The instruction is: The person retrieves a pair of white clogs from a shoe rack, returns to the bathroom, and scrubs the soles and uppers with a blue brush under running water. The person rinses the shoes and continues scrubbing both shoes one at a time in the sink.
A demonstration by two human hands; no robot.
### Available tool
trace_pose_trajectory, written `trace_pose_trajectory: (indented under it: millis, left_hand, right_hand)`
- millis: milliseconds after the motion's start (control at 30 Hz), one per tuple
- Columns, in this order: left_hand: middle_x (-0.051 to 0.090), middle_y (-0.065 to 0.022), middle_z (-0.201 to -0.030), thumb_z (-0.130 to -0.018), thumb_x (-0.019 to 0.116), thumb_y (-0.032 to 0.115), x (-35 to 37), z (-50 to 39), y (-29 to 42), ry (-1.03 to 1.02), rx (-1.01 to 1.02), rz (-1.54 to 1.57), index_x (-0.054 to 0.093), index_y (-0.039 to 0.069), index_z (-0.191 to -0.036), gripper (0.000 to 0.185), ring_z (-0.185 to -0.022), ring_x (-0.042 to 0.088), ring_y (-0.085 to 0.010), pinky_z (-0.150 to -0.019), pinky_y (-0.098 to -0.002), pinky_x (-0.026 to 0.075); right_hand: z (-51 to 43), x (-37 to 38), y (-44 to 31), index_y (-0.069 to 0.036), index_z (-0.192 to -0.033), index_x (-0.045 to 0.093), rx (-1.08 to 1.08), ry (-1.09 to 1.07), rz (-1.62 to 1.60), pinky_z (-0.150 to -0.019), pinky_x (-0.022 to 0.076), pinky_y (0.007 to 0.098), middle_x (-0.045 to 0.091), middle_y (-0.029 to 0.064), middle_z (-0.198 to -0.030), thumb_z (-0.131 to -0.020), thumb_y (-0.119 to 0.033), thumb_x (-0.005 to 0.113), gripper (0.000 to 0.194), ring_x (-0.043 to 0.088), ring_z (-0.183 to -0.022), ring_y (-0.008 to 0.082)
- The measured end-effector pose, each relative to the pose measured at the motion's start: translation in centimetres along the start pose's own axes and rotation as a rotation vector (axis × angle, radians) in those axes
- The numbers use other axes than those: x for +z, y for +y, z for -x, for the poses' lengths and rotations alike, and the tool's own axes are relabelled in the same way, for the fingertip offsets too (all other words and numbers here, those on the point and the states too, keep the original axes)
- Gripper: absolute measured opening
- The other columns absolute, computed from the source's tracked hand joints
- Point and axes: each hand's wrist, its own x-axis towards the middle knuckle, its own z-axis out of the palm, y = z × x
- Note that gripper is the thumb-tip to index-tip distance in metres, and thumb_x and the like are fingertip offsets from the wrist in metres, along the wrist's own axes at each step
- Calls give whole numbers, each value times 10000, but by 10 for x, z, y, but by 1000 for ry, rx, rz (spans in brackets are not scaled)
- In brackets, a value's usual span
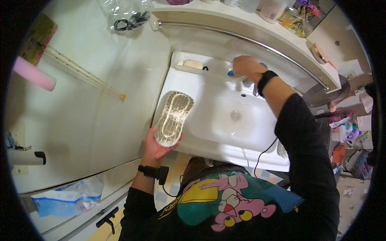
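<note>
My left hand (159,145) holds a shoe (175,119) by one end, with its patterned pale sole turned up, over the left rim of a white washbasin (199,120). Beyond the basin, my right hand (245,66) is closed around a blue object (230,73), mostly hidden by the fingers; its kind I cannot tell. The metal faucet (248,82) is just beside and below that hand, partly covered by the wrist. No running water can be made out.
A soap dish holding a bar of soap (193,64) sits at the basin's back left. A metal rail (241,37) runs under a shelf (211,9) with bottles. A dark cable (258,159) hangs over the front rim. A white wall (129,69) stands close on the left.
</note>
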Motion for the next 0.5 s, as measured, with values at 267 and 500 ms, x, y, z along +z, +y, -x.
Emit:
trace_pose_trajectory:
  millis: [267,500]
  left_hand:
    - [547,-177,-1392,-987,437,491,-7,1,0,185,115,-51,446,84,-1445,613,-1250,547,-393,-987,-568,481]
    - [579,-84,-1374,-1016,416,474,3,-4,-6,515,204,-204,509,130,-1383,511,-1230,569,-282,-1022,-543,443]
  right_hand:
    - [99,63,-124,-312,-1367,573,-280,239,-652,-728,562,473,674,167,-950,-948,-390,556,426,684,-834,362]
    - [73,104,-173,-262,-1352,566,-78,362,-806,-645,565,467,666,191,-927,-958,-362,544,407,682,-778,347]
